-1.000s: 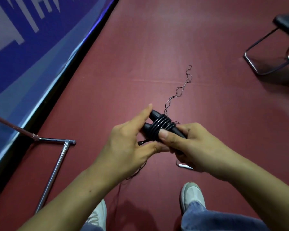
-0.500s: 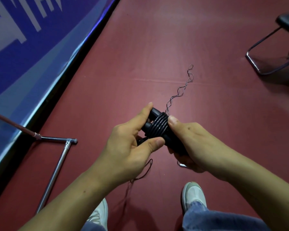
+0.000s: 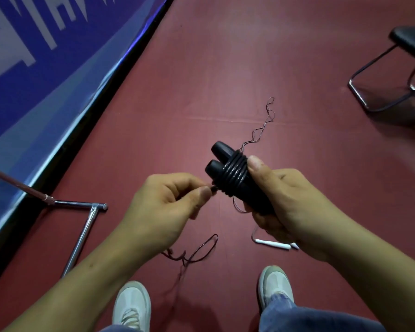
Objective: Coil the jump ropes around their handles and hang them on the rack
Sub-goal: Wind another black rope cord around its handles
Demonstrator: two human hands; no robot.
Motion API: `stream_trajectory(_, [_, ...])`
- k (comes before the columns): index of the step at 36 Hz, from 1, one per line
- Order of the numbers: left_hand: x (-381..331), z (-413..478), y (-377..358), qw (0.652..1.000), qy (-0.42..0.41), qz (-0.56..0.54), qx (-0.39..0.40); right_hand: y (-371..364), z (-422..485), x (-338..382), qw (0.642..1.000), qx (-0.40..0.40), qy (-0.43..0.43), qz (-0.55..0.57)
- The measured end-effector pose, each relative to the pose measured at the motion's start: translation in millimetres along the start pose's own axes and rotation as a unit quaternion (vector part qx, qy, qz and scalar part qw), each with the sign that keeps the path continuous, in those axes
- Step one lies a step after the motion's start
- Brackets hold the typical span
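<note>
- Two black handles [image 3: 219, 161] lie side by side, black rope [image 3: 235, 176] coiled round them, held above the red floor [image 3: 201, 80]
- Right hand [image 3: 288, 200] clamped round the handles, thumb on the coil
- Left hand [image 3: 168, 207] pinches the rope end beside the coil
- Thin cord [image 3: 259, 130] and metal frame [image 3: 82, 236] on the floor

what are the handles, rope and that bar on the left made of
The handles look matte black, likely plastic or rubber: dull sheen. The rope seems a glossy coated cord, perhaps PVC: highlights along the coils. The bar is polished metal: bright reflections.
</note>
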State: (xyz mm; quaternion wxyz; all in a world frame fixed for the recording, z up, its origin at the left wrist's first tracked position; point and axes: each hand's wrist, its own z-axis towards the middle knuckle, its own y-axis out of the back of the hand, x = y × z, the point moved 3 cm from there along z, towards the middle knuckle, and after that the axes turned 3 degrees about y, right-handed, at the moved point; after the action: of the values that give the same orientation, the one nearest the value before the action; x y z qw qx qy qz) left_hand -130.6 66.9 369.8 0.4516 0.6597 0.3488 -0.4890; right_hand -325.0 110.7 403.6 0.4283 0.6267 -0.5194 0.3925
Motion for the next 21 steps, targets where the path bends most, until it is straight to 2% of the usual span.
stream_trajectory(3, [5,-2,-8,0.999,0.026,-0.025,0.013,0,-1,1,1.0,-0.003,0.009,0.024])
stream_trajectory(7, [11,-3,-12,0.999,0.043,0.018,0.006,0,-4,1,0.999,0.01,0.017,0.036])
stream_trajectory(14, [-5,-12,-18,0.997,0.009,0.081,0.007,3,7,4,0.997,-0.055,0.036,-0.051])
stream_trajectory(18, [-16,-21,-29,0.982,-0.061,0.17,-0.047,1,7,3,0.995,-0.066,0.038,-0.068])
stream_trajectory(21, [-21,-17,-24,0.97,-0.055,0.203,-0.119,-2,4,2,0.996,-0.056,0.027,-0.056])
